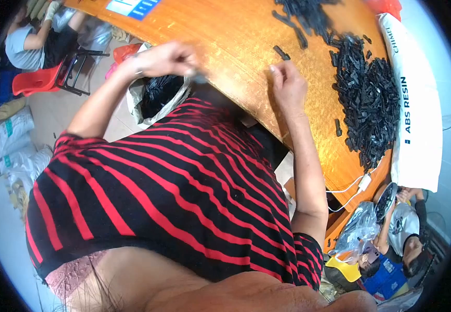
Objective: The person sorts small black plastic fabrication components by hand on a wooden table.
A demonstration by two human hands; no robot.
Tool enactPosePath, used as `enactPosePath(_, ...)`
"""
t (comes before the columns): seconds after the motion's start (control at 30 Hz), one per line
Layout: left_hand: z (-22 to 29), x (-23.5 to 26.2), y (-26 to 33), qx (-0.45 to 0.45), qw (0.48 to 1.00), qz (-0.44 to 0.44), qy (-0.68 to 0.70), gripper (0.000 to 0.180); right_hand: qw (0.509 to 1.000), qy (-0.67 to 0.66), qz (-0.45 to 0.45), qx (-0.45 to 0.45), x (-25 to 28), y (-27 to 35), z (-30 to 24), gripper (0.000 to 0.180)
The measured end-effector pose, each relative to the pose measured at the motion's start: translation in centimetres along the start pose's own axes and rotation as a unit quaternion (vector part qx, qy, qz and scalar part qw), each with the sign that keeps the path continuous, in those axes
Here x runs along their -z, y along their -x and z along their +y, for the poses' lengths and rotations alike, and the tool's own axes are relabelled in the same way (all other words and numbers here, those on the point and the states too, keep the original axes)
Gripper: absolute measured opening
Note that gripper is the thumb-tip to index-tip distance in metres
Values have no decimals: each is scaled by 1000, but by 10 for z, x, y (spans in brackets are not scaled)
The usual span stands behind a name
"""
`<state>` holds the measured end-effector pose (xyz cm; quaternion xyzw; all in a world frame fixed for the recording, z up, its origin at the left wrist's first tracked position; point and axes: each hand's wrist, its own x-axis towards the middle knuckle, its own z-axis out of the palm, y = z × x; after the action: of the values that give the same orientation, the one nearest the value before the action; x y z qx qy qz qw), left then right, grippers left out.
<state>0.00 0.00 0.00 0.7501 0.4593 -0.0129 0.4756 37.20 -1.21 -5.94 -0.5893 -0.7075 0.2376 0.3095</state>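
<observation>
Nearest, at 6 o'clock, is the person's bare neck [267,291], then a black shirt with red stripes [168,182], whose front blocks the view of what lies below. At 11 o'clock, the left hand [171,60] is blurred near the tabletop [236,62] edge, fingers curled; I cannot tell whether they pinch anything. Toward 1 o'clock, the right hand [289,86] is over the wood, fingers loosely bent, thumb near the forefinger; their grip cannot be told either. Just beyond its fingertips lies a single black piece [282,53].

At 2 o'clock, small black plastic pieces [368,99] form a heap alongside a white printed bag [420,114]; longer black strips [308,15] lie at 1 o'clock. A white cable [364,182] crosses the tabletop edge at 3 o'clock.

Below, at 10 o'clock, an open sack [134,101] with dark contents stands on the tiled floor [93,106]. Farther that way, a gloved person [25,47] sits by a red chair [35,80]. Pale sacks [15,135] pile up at 9 o'clock. Toward 4 o'clock, near a clear plastic bag [355,226], are two more people [404,221].
</observation>
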Motion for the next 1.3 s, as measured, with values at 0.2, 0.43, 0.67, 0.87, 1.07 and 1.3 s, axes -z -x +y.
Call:
enactPosePath(0.2, -10, 14, -8, -20, 985, 146, -87, 21, 980, 172, 100, -13, 3, -49, 2, 29)
enactPosePath(0.43, 52, 16, -169, -197, 890, 371, -177, 25, 969, 236, 54, 42, -3, -54, -1, 22)
enactPosePath(0.67, 81, 5, -277, -197, 868, 392, -234, 25, 946, 285, -8, 153, -2, -45, -13, 10)
enactPosePath(0.87, 80, 1, -281, -188, 876, 373, -240, 19, 932, 296, -53, 203, -6, -45, -17, 15)
enactPosePath(1.07, 64, 6, -257, -188, 909, 314, -197, 21, 963, 250, 47, 84, 20, -55, -17, 18)
enactPosePath(1.3, 68, 6, -219, -167, 971, 86, 150, 25, 974, 125, 99, 163, 21, -60, 5, 26)
